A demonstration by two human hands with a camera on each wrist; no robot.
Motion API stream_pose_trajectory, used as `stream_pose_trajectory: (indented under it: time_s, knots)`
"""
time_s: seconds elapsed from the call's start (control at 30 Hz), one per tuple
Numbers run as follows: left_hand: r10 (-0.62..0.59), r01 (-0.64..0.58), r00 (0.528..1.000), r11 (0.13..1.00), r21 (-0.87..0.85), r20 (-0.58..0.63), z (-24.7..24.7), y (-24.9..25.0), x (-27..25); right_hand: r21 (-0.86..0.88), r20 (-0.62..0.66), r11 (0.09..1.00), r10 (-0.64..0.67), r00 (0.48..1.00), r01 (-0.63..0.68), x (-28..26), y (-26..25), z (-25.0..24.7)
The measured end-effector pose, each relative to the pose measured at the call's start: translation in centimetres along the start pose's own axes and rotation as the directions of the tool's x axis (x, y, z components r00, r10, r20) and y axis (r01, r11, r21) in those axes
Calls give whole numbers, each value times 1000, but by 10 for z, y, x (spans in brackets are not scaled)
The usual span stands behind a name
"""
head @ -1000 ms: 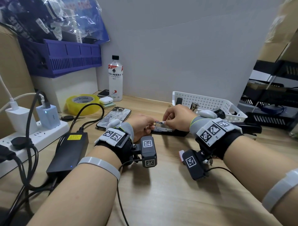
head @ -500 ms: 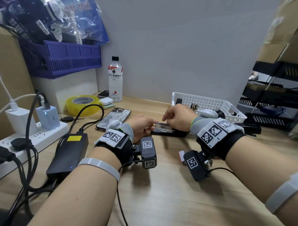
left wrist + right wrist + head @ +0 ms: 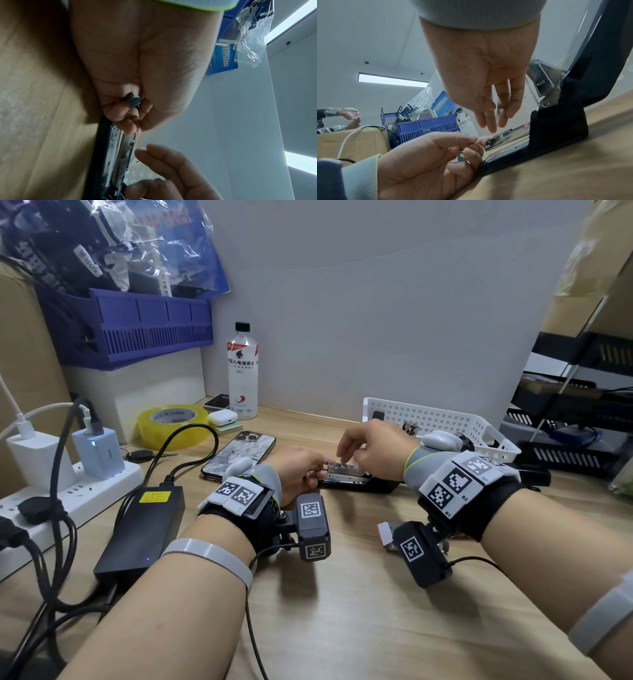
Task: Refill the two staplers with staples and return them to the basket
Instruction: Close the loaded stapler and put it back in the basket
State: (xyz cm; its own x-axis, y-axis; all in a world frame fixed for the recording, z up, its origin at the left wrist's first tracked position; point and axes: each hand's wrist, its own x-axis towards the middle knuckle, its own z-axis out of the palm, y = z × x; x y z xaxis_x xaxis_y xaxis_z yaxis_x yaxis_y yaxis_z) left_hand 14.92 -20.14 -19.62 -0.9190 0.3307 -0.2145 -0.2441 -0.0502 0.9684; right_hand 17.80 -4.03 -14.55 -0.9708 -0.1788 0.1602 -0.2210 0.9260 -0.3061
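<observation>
left hand [image 3: 297, 472]: left of stapler, fingers curled, pinching front end of metal magazine [image 3: 506, 138]; small grey piece tucked in palm, can't tell what
stapler [image 3: 356, 484]: on desk, opened flat, just in front of basket
right hand [image 3: 373, 446]: over stapler, fingers loose, holding nothing
basket [image 3: 442, 419]: behind stapler, second stapler not clearly seen
step: loading first stapler
next: likely seat staples, close lid

We see a light wooden table [image 3: 342, 611]. Towards its left edge lie a white power strip [image 3: 68, 494], black power brick [image 3: 140, 529], yellow tape roll [image 3: 171, 422], patterned phone [image 3: 239, 453]; at the far edge a white perforated basket [image 3: 445, 419]; mid-table, apparently flat, an opened black stapler [image 3: 356, 482].
</observation>
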Motion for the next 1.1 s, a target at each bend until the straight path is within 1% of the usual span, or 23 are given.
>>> stream_pose_trajectory:
  time_s: [0.1, 0.27, 0.33, 0.4, 0.47, 0.57, 0.7, 0.77, 0.83, 0.87, 0.93, 1.0, 1.03, 1.1]
  knots:
    - [-1, 1, 1000, 1000, -1, -2, 0, 0, 1, -24, 38, 1000, -19, 999, 19, 1, 1, 2]
    - [-12, 12, 1000, 1000, -3, -4, -1, -1, 1, -63, 58, 998, 0, 998, 4, 2, 6, 3]
    - [-14, 14, 1000, 1000, 2, -9, -1, -1, 1, -61, 43, 998, 9, 999, -6, 1, 7, 3]
    - [-10, 10, 1000, 1000, -6, -19, 0, -1, 2, -47, 4, 998, 45, 999, -45, 1, 8, 2]
    - [-12, 12, 1000, 1000, -13, -27, 0, -2, 3, -46, -5, 996, 80, 997, -81, 2, 7, 2]
    - [-10, 9, 1000, 1000, -19, -22, 0, -3, 4, -72, 45, 995, 77, 996, -74, 2, 3, 3]
    - [-7, 7, 1000, 999, -38, -15, -1, -4, 8, -50, 67, 997, 62, 996, -59, 2, 2, 3]
    - [-10, 10, 1000, 998, -59, 0, -3, -4, 10, -14, 48, 997, 70, 996, -70, 2, 4, 1]
    - [-16, 17, 1000, 991, -134, 8, -6, -4, 12, 22, -15, 997, 70, 997, -69, 1, 4, -1]
    - [-13, 15, 1000, 977, -211, 12, -7, -4, 12, 44, -44, 997, 57, 997, -55, 0, 4, -2]
    - [-2, 13, 1000, 920, -392, 29, -9, -2, 14, 89, -81, 996, 4, 997, 3, -1, 0, -3]
    - [34, 2, 998, 849, -528, 60, -9, 1, 13, 104, -100, 991, -72, 992, 83, -2, -5, -1]
    - [54, -4, 996, 825, -566, 70, -9, 3, 13, 87, -109, 989, -110, 988, 120, -2, -8, 0]
    - [82, -7, 992, 805, -593, 98, -10, 6, 11, 44, -137, 985, -159, 978, 166, 0, -13, 2]
